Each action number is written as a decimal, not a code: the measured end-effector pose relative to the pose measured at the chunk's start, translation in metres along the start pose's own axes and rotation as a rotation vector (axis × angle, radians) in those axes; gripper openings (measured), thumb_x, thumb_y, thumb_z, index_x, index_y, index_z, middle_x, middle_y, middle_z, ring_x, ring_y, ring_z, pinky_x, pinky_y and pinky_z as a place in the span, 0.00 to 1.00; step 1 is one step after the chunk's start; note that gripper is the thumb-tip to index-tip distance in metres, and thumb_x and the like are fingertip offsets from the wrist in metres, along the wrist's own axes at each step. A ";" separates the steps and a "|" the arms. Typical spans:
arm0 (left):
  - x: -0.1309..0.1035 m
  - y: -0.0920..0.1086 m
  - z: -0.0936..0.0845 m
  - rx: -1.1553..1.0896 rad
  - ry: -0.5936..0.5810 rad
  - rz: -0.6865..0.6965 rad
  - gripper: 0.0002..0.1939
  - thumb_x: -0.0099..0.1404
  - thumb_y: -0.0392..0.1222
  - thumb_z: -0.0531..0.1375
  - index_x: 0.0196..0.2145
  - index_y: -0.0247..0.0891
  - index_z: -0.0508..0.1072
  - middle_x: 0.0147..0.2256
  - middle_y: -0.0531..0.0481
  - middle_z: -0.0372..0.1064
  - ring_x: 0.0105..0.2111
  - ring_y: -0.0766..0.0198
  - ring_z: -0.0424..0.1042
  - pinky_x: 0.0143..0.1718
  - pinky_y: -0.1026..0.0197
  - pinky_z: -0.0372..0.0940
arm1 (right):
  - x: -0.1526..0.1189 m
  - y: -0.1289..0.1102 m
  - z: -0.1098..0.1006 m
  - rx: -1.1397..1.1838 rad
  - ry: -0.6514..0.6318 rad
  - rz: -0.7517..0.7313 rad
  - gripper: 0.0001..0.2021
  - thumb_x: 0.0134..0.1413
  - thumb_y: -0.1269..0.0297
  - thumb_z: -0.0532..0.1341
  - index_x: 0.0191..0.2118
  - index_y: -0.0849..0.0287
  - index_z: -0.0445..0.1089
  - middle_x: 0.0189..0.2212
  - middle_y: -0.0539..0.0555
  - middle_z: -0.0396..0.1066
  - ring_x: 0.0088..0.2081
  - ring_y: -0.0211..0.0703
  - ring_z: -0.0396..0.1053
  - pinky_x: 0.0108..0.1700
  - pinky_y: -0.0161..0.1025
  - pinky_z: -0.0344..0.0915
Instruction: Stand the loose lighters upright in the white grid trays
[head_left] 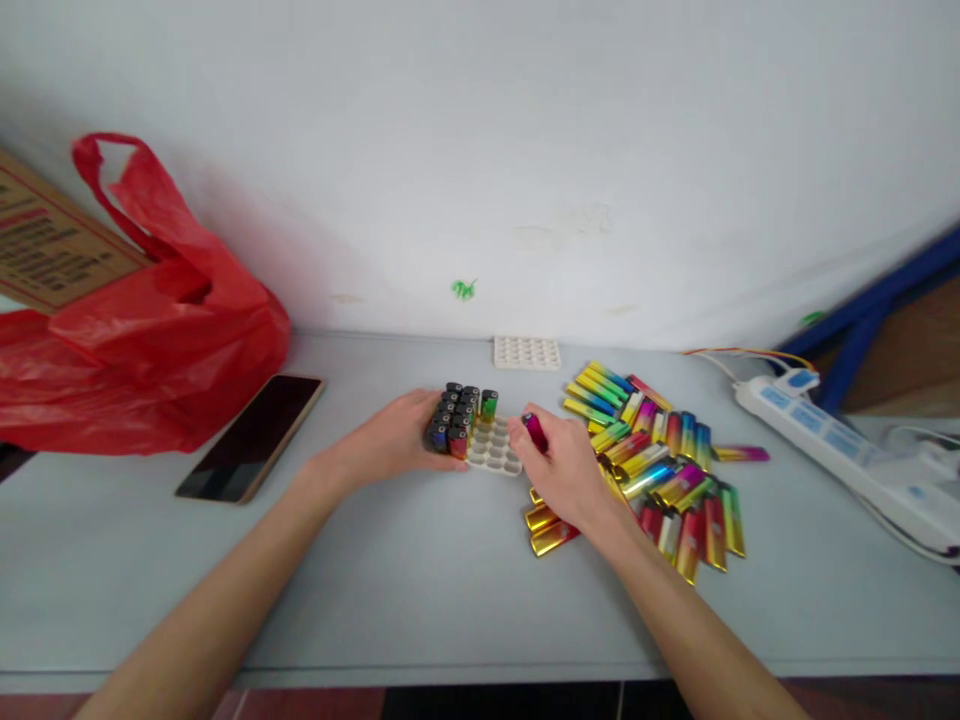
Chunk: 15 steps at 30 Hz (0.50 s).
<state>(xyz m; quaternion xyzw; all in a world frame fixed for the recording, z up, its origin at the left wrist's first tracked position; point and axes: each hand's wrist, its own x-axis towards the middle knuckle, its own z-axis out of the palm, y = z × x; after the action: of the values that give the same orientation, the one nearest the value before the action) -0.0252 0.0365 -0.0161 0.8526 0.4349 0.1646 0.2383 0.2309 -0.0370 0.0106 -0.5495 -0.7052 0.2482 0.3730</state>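
The head camera, the one view, looks from the person's own eye level, above the near edge of the bench (420,590), facing forward and steeply down. Its wide view takes in the bench from its near edge, low in the picture, to its far edge against the wall (405,150), which fills most of the upper half. Both forearms enter from below, and the left hand (409,430) and right hand (566,465) come up near the middle, small at arm's reach. The bench's side edges run out of view.
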 end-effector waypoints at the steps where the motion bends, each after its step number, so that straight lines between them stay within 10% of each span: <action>1: 0.000 -0.001 0.000 -0.002 -0.006 -0.002 0.30 0.54 0.64 0.78 0.45 0.43 0.79 0.46 0.42 0.83 0.48 0.42 0.81 0.53 0.47 0.75 | 0.000 0.001 0.000 -0.010 0.008 0.006 0.20 0.69 0.52 0.56 0.26 0.50 0.53 0.18 0.44 0.55 0.23 0.39 0.52 0.31 0.41 0.47; 15: 0.000 0.003 -0.002 -0.061 -0.002 0.007 0.32 0.54 0.63 0.77 0.49 0.42 0.79 0.50 0.41 0.83 0.53 0.40 0.80 0.58 0.46 0.73 | 0.003 0.017 0.000 -0.081 -0.003 0.036 0.16 0.73 0.54 0.57 0.31 0.50 0.61 0.20 0.45 0.64 0.24 0.43 0.63 0.33 0.40 0.54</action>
<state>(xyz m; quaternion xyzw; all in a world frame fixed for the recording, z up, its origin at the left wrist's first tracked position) -0.0236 0.0353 -0.0129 0.8466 0.4266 0.1779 0.2640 0.2406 -0.0293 -0.0010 -0.5763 -0.7054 0.2270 0.3447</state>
